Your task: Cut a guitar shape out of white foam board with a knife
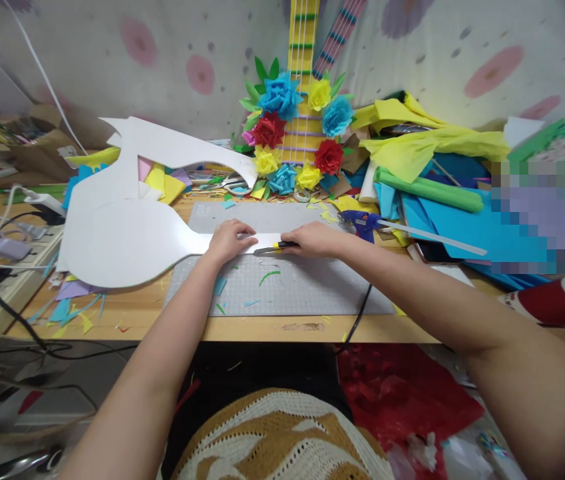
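Note:
A white board cutout (pixel 127 240) with a rounded body and a narrow neck lies flat, its neck across the grey cutting mat (pixel 312 287). My left hand (pixel 229 240) rests on the neck with its fingers laid down and somewhat apart, holding nothing. In my right hand (pixel 312 240) is a utility knife (pixel 277 247) with a black and yellow handle. Its blade points left and lies along the neck's near edge, close to my left fingers. Whether the blade touches the board I cannot tell.
Behind the mat stands a yellow stringed paper instrument (pixel 302 133) ringed with paper flowers. A blue glue gun (pixel 362 223) lies right of the mat. Scissors (pixel 236 185) and paper scraps sit at the back. A power strip (pixel 17 280) is at left, a red-and-white cup (pixel 547 303) at right.

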The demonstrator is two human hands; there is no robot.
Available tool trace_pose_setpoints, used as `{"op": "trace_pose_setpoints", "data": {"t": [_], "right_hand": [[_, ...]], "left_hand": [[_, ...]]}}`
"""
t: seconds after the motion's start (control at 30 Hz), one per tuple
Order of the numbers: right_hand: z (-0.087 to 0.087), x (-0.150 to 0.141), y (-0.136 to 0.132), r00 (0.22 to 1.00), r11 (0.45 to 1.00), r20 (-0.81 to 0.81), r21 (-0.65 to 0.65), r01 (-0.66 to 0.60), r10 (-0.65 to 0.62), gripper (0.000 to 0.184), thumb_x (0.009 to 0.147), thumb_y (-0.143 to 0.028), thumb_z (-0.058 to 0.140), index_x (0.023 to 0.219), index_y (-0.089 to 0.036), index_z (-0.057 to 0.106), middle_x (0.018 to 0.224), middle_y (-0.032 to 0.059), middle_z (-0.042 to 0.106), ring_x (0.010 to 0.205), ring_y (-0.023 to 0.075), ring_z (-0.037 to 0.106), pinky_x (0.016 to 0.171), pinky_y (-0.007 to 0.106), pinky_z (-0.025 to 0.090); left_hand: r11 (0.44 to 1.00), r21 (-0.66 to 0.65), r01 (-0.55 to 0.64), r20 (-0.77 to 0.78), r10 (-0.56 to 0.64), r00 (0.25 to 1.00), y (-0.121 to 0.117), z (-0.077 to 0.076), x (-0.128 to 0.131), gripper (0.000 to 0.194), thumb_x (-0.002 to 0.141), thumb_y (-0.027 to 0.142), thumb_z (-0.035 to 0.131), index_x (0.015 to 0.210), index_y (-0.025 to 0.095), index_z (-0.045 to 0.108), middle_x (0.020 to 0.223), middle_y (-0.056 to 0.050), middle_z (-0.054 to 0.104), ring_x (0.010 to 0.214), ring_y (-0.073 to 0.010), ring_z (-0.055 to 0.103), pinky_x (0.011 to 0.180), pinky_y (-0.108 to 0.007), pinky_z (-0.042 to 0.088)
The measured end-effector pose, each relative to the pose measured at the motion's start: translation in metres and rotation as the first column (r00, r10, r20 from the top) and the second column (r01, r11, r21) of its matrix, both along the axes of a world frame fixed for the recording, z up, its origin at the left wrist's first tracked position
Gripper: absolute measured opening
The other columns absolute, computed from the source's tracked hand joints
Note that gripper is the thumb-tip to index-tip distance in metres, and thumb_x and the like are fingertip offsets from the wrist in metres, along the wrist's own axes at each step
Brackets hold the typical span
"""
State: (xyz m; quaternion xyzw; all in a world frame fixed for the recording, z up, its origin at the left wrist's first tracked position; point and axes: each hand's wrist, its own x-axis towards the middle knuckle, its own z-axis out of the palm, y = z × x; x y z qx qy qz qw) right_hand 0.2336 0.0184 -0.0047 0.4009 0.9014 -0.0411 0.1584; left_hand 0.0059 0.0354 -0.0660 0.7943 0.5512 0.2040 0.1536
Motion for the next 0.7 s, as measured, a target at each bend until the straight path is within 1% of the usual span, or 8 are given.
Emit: {"op": "trace_pose_setpoints", "data": {"t": [0.3,0.47,0.7], "right_hand": [[0.001,0.004,-0.001,1.0,1.0,-0.01,-0.001,0.009,-0.009,0.035,0.089,-0.044,0.036,0.108,-0.024,0.057,0.098,0.0082,0.068,0.077,0.0192,0.06,0.057,0.026,0.025],[0.0,0.011,-0.001,1.0,1.0,-0.008,-0.013,0.024,-0.024,0.033,0.088,-0.044,0.037,0.107,-0.024,0.057,0.098,0.0077,0.068,0.078,0.0191,0.059,0.056,0.026,0.024],[-0.005,0.02,-0.001,0.999,1.0,-0.024,-0.004,0.024,-0.025,0.032,0.088,-0.045,0.037,0.103,-0.024,0.057,0.096,0.0069,0.068,0.077,0.0185,0.059,0.055,0.026,0.023]], "left_hand": [[1.0,0.005,0.006,0.008,-0.006,1.0,0.001,-0.002,-0.001,0.021,0.075,0.037,0.065,0.09,0.023,0.069,0.095,-0.003,0.064,0.096,-0.0206,0.055,0.087,-0.035,0.04],[1.0,0.001,0.01,0.012,-0.01,1.0,0.0,0.0,-0.001,0.021,0.075,0.037,0.065,0.09,0.023,0.069,0.096,-0.003,0.064,0.097,-0.0209,0.055,0.088,-0.035,0.04],[1.0,0.011,0.014,0.004,-0.014,1.0,-0.001,0.001,-0.001,0.021,0.075,0.038,0.064,0.089,0.023,0.069,0.096,-0.003,0.064,0.096,-0.0206,0.055,0.088,-0.036,0.04]]}}
